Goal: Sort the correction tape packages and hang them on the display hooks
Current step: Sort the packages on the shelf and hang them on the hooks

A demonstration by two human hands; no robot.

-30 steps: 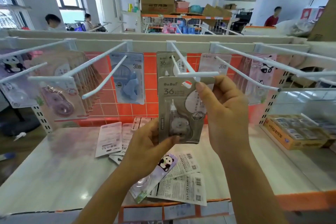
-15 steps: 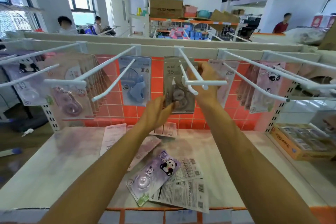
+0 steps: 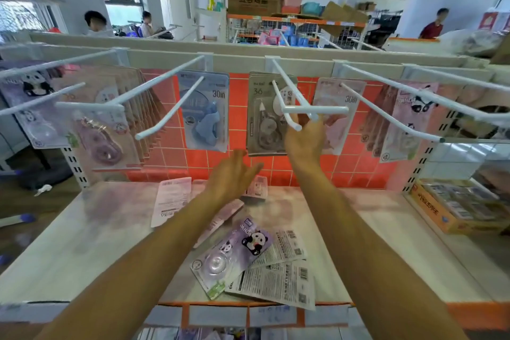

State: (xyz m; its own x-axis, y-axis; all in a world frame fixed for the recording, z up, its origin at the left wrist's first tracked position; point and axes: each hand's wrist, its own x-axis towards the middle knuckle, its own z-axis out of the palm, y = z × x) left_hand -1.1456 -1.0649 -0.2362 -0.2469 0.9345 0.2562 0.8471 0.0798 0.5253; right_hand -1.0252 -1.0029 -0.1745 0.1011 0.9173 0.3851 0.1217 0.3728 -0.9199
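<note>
A grey "36" correction tape package [image 3: 263,116] hangs at the back of the middle white hook [image 3: 287,96], against the orange tiles. My right hand [image 3: 303,138] is raised just under the hook's front crossbar, fingers apart, holding nothing. My left hand [image 3: 234,174] hovers lower, below the grey package, fingers spread and empty. On the shelf [image 3: 82,229] lie loose packages: a purple panda one [image 3: 234,254] face up, white-backed ones [image 3: 278,279] face down, another white one [image 3: 171,201] further back. A blue "30m" package [image 3: 204,113] hangs left of the grey one.
Pink packages [image 3: 339,113] and panda packages [image 3: 405,124] hang on hooks to the right, purple and pink ones [image 3: 102,124] to the left. Long white hook prongs [image 3: 171,116] jut toward me. An orange box [image 3: 455,212] sits at the shelf's right. People stand in the background.
The grey package went from my hands onto the middle hook and slid to the back. Both hands have let go; the left has dropped lower, the right is drawing back along the hook.
</note>
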